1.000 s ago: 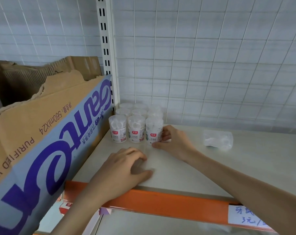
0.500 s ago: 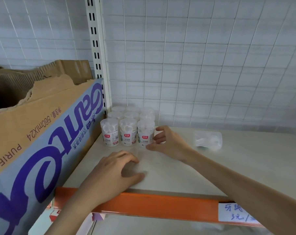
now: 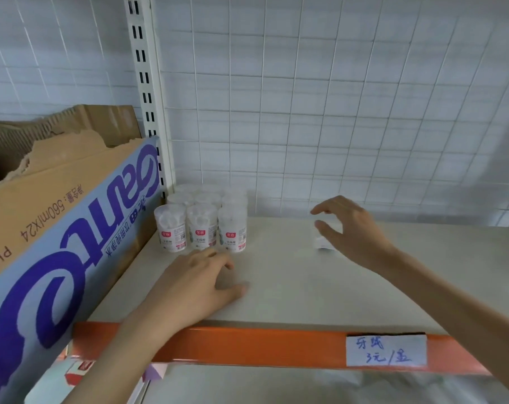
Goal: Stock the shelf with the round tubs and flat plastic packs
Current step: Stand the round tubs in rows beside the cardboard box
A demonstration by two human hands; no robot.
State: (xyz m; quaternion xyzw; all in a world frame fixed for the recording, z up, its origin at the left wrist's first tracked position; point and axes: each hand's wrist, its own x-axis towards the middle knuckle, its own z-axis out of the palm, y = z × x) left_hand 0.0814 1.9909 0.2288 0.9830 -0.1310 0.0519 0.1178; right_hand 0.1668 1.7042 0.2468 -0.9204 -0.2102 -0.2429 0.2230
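Observation:
Several clear round tubs point(image 3: 202, 225) with white lids and red-marked labels stand in tight rows at the back left of the pale shelf point(image 3: 291, 287). My left hand point(image 3: 195, 284) rests on the shelf in front of them, fingers loosely curled, holding nothing. My right hand point(image 3: 352, 231) hovers with fingers spread over a clear flat plastic pack point(image 3: 323, 243), which lies on the shelf and is mostly hidden behind the hand. The fingers do not grip the pack.
A large cardboard box point(image 3: 57, 228) with purple lettering stands on the left, close to the tubs. A white slotted upright point(image 3: 148, 94) and wire-grid back panel point(image 3: 335, 112) close the rear. The orange front rail point(image 3: 247, 348) carries a handwritten price label point(image 3: 386, 351).
My right hand left the front right tub and moved right, over the flat pack. My left hand stayed resting on the shelf. The camera view shifted slightly.

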